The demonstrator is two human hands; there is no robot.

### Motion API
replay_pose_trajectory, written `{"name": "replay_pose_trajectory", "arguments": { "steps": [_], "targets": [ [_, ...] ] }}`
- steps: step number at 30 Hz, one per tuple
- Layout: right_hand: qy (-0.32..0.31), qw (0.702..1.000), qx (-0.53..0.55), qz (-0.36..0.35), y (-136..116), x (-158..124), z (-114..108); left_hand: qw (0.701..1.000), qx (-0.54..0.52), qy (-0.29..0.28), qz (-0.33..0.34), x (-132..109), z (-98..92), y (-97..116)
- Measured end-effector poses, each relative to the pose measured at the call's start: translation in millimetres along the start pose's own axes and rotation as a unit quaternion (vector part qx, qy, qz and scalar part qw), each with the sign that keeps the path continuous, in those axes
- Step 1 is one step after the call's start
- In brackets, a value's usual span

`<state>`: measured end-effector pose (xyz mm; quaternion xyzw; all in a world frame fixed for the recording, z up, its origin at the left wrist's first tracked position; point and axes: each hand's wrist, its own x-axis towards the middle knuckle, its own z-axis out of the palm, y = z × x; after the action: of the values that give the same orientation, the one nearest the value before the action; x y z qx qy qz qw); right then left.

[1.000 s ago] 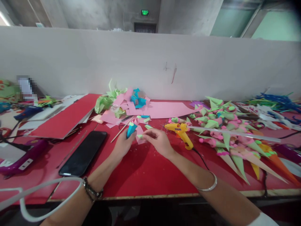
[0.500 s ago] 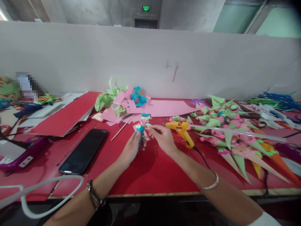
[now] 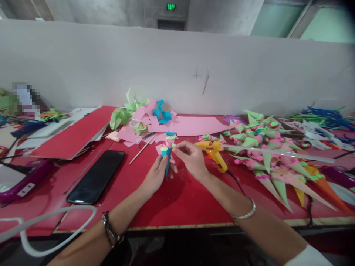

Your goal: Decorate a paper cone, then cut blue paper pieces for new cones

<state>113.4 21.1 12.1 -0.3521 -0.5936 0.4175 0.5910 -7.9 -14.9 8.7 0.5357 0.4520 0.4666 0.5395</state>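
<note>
My left hand (image 3: 155,174) grips a small blue paper cone (image 3: 166,159), held upright with its point down above the red table (image 3: 177,199). My right hand (image 3: 190,158) is pinched at the cone's open top, where a pale green and pink bit sits; what its fingertips hold is too small to name. A yellow glue gun (image 3: 214,153) lies just right of my right hand, its cable running toward me.
A black phone (image 3: 97,176) lies left of my hands. Pink, green and blue paper scraps (image 3: 149,120) and a wooden stick (image 3: 142,148) lie behind them. Several finished paper cones (image 3: 271,159) cover the right side. A purple device (image 3: 22,181) and red sheets (image 3: 74,135) sit at left.
My left hand has turned the blue cone upright and carried it right toward my right hand. My right hand has come up to the cone's top.
</note>
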Motion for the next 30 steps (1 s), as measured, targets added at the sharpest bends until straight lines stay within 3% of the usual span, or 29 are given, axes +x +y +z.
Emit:
{"name": "replay_pose_trajectory", "arguments": {
  "steps": [12,19,25,27,30],
  "targets": [
    [-0.024,1.000,0.008,0.011,-1,0,2,1.000,-0.017,-0.014,-0.002,-1,2.0,-1],
    [-0.024,0.998,-0.033,-0.049,5,2,1,0.999,-0.026,-0.027,0.002,1,1.0,-7],
    [-0.007,0.999,0.033,0.005,13,4,2,0.999,0.004,-0.041,0.008,0,-0.3,-4],
    [-0.039,0.996,0.068,0.053,12,4,1,0.999,0.009,-0.044,0.008,-1,0.3,-1],
    [-0.166,0.964,0.140,0.153,8,2,0,0.999,0.009,-0.049,0.007,-3,1.7,2]
  ]
}}
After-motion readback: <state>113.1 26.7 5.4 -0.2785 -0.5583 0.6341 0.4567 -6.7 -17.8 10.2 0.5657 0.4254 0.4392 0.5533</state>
